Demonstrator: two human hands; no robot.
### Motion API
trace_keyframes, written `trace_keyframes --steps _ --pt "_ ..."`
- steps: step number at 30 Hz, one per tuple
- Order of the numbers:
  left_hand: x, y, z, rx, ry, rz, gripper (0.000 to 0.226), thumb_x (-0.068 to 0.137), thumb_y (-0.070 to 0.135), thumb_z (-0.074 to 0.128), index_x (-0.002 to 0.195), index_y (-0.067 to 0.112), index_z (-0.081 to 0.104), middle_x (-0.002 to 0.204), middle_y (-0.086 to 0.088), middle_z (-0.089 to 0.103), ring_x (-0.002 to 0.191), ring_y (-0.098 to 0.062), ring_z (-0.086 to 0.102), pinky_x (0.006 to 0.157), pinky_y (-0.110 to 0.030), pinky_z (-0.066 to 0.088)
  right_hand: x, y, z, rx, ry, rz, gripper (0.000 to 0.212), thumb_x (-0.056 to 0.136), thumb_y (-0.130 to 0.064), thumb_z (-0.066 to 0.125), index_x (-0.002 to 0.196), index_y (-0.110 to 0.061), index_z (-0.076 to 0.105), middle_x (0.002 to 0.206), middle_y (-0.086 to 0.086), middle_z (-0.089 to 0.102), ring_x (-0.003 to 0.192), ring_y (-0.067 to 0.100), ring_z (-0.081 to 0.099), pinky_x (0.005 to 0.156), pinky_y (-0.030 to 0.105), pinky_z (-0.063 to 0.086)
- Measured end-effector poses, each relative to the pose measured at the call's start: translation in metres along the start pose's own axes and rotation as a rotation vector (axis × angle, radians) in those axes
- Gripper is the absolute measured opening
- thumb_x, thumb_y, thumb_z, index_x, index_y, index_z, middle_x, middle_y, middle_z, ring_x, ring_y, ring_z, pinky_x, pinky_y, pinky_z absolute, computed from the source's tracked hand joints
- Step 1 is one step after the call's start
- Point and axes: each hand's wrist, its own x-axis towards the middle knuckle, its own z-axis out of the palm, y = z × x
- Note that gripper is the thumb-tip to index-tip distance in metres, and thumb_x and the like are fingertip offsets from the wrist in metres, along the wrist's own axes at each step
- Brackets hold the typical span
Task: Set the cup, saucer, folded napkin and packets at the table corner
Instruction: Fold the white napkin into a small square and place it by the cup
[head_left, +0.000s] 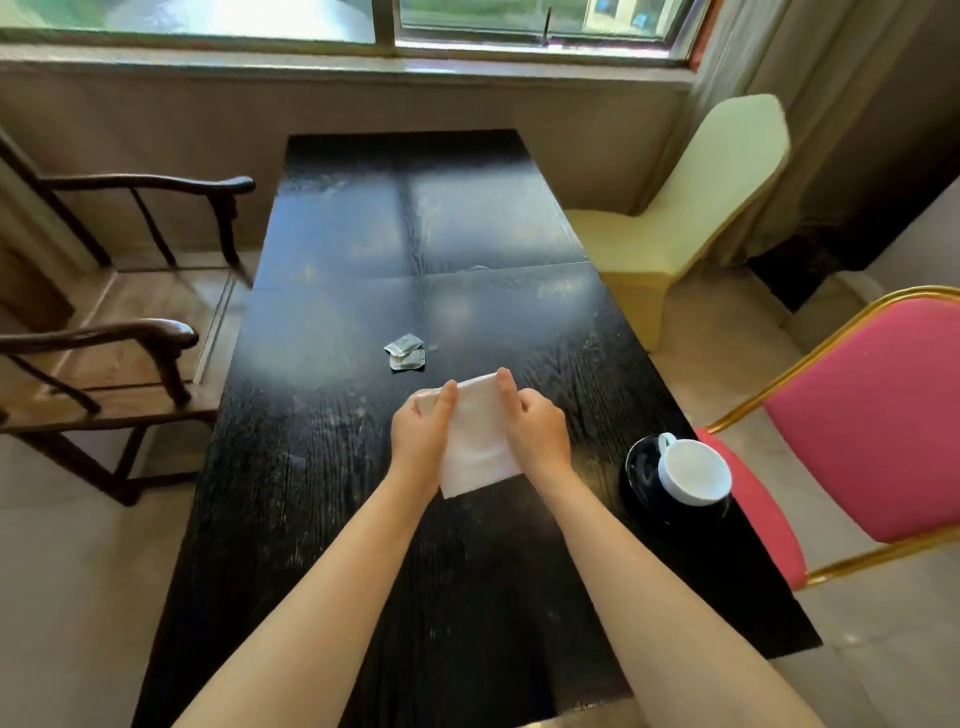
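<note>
Two bare forearms reach forward over the long black table (363, 519). The left hand (421, 431) and right hand (535, 431) hold the white napkin (478, 441) between them. Each hand is clamped on one side edge, with its thumb on top. Well to the right of the right hand, at the table's edge, a black saucer (641, 467) carries the white cup (693, 470), which is tilted. Just beyond the fingertips lie two silver packets (406, 352), touching each other.

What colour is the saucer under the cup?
Glossy black saucer, under the white cup; shown in the head view.
</note>
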Motion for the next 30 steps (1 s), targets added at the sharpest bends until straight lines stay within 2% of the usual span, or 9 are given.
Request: trace_keyframes --steps 4,6,8,10,12,17,20,26,30 --pt "0.000 0.010 0.005 0.035 -0.019 0.021 0.012 0.085 0.031 0.064 0.079 0.022 0.059 0.083 0.001 0.063 0.082 -0.020 0.061 0.079 -0.038 0.051 0.007 -0.012 -0.009 -0.082 0.032 -0.062 0.052 0.092 -0.057 0.036 0.056 -0.020 0.042 0.065 0.001 0.053 0.066 0.023 0.052 0.055 0.031 0.034" --pt "0.002 0.002 0.004 0.029 -0.023 -0.042 0.015 0.086 0.031 0.064 0.086 0.016 0.061 0.087 -0.004 0.065 0.086 -0.023 0.062 0.081 -0.039 0.052 0.005 -0.008 -0.004 -0.117 0.039 -0.045 0.052 0.095 -0.051 0.037 0.053 -0.020 0.041 0.065 0.002 0.054 0.067 0.024 0.052 0.053 0.032 0.032" --pt "0.001 -0.005 0.003 0.032 -0.032 -0.108 0.019 0.085 0.032 0.063 0.091 0.014 0.061 0.097 -0.011 0.066 0.090 -0.027 0.064 0.085 -0.042 0.053 0.001 0.000 0.000 -0.157 0.053 -0.029 0.050 0.096 -0.049 0.036 0.054 -0.021 0.042 0.074 0.008 0.061 0.069 0.024 0.053 0.058 0.031 0.033" --pt "0.000 -0.013 0.004 0.027 -0.049 -0.169 0.027 0.085 0.034 0.063 0.095 0.009 0.062 0.103 -0.016 0.066 0.092 -0.030 0.064 0.087 -0.046 0.054 -0.002 0.006 0.001 -0.209 0.056 -0.027 0.048 0.096 -0.048 0.035 0.059 -0.019 0.046 0.084 0.012 0.066 0.070 0.022 0.053 0.060 0.029 0.034" --pt "-0.002 -0.018 0.006 -0.003 -0.067 -0.206 0.032 0.086 0.033 0.062 0.099 0.004 0.063 0.100 -0.015 0.066 0.087 -0.027 0.064 0.082 -0.044 0.054 -0.002 0.010 -0.001 -0.240 0.043 -0.006 0.047 0.097 -0.047 0.034 0.071 -0.014 0.055 0.089 0.012 0.067 0.072 0.022 0.053 0.062 0.029 0.035" --pt "0.002 -0.026 0.027 -0.004 -0.128 -0.238 0.035 0.092 0.041 0.050 0.101 0.009 0.061 0.098 -0.009 0.066 0.095 -0.030 0.064 0.086 -0.046 0.054 0.016 0.020 -0.019 -0.197 0.071 0.066 0.052 0.097 -0.048 0.033 0.082 -0.008 0.063 0.092 0.012 0.066 0.087 0.030 0.061 0.065 0.032 0.039" --pt "0.005 -0.037 0.057 0.163 -0.089 -0.191 0.047 0.095 0.046 0.035 0.112 0.007 0.055 0.105 -0.012 0.063 0.096 -0.030 0.062 0.071 -0.038 0.052 0.038 0.029 -0.033 -0.187 0.104 0.084 0.057 0.097 -0.048 0.032 0.093 -0.003 0.066 0.101 0.016 0.068 0.093 0.034 0.062 0.070 0.034 0.043" --pt "0.027 -0.046 0.134 0.302 0.034 -0.115 0.039 0.098 0.036 0.033 0.113 0.004 0.047 0.102 -0.009 0.054 0.088 -0.022 0.051 0.069 -0.031 0.038 0.101 0.065 -0.074 -0.117 -0.039 0.141 0.051 0.098 -0.044 0.028 0.090 -0.005 0.060 0.100 0.015 0.062 0.090 0.030 0.058 0.071 0.032 0.038" --pt "0.060 -0.056 0.192 0.302 -0.048 -0.147 0.033 0.096 0.037 0.041 0.111 0.008 0.047 0.101 -0.004 0.056 0.085 -0.017 0.054 0.062 -0.029 0.044 0.152 0.099 -0.117 -0.020 -0.172 0.210 0.035 0.099 -0.035 0.032 0.085 -0.008 0.050 0.082 0.003 0.052 0.076 0.019 0.049 0.061 0.029 0.035"
